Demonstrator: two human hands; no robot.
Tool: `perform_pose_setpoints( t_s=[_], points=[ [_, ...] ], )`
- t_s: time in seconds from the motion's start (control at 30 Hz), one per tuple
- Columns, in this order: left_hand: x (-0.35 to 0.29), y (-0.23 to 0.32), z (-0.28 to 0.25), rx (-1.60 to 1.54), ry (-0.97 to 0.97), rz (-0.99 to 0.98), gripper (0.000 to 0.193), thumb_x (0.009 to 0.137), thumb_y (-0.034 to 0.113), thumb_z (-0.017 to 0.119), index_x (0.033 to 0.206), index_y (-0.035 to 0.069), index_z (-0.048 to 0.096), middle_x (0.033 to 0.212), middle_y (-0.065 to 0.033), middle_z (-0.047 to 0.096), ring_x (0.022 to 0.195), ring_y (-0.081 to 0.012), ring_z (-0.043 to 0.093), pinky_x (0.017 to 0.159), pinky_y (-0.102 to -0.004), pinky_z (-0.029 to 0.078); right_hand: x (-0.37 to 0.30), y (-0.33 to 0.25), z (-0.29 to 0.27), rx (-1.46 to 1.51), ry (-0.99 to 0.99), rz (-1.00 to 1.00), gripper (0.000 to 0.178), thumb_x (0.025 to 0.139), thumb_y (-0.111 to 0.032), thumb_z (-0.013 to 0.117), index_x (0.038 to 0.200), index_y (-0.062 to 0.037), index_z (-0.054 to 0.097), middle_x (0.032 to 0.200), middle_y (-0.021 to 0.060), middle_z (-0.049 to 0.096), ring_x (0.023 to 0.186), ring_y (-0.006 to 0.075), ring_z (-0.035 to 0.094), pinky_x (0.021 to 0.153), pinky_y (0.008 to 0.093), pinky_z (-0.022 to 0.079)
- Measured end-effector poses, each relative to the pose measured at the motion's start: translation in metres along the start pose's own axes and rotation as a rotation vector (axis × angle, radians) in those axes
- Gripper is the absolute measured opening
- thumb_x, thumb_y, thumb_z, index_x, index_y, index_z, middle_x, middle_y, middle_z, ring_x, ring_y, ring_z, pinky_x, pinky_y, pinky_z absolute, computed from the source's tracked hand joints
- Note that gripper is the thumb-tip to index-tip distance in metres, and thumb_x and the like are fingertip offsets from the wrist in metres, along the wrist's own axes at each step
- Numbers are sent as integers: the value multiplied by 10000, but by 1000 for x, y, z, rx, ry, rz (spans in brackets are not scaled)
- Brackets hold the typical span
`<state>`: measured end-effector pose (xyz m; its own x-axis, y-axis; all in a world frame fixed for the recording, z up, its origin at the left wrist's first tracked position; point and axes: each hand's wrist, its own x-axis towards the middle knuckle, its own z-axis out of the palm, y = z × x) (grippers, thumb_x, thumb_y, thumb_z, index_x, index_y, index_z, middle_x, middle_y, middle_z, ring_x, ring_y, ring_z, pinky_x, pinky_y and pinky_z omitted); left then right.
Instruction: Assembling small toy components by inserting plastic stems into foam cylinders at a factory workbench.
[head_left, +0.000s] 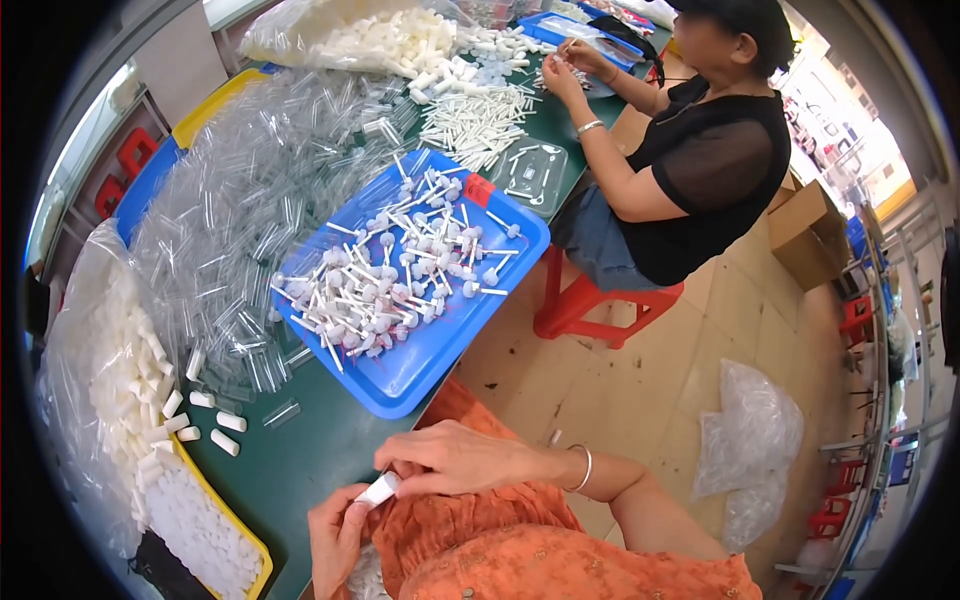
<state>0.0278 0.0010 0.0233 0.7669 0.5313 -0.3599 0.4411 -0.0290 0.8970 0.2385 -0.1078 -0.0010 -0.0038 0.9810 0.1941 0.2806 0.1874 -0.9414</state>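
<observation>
Low over my lap, the fingertips of both hands meet on a short white cylinder [379, 490]. My left hand [335, 535] pinches its lower end between thumb and fingers. From the right, my right hand [460, 460] reaches across with its fingers curled over the other end, partly hiding it. Similar white cylinders [230, 421] lie loose on the green table [325, 440], near a single clear tube [282, 413]. Just beyond my hands is a blue tray [400, 385] heaped with white sticks carrying pale round caps [385, 290].
A big pile of clear tubes [240, 220] covers the left of the table. A plastic bag of white cylinders [110, 360] and a yellow-rimmed tray [235, 520] sit at the near left. Another person [670, 180] works seated on a red stool [610, 310]. Plastic bags [750, 440] lie on the floor.
</observation>
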Motion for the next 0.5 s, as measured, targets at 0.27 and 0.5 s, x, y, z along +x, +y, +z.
perform_pose_setpoints(
  t_s=[0.27, 0.5],
  points=[
    [-2, -9, 16, 74, 6, 91, 280, 999, 201, 487, 926, -34, 619, 662, -73, 576, 606, -129, 510, 567, -295, 426, -8, 1, 16, 356, -85, 224, 188, 923, -164, 629, 958, -9, 528, 735, 100, 610, 690, 201, 619, 609, 333, 461],
    [-12, -19, 32, 230, 39, 137, 249, 989, 159, 473, 894, -27, 609, 721, -181, 582, 644, -331, 577, 607, -383, 445, -9, 3, 25, 296, -151, 234, 195, 886, -119, 634, 907, -5, 478, 742, 137, 602, 712, 283, 613, 621, 388, 450]
  ],
)
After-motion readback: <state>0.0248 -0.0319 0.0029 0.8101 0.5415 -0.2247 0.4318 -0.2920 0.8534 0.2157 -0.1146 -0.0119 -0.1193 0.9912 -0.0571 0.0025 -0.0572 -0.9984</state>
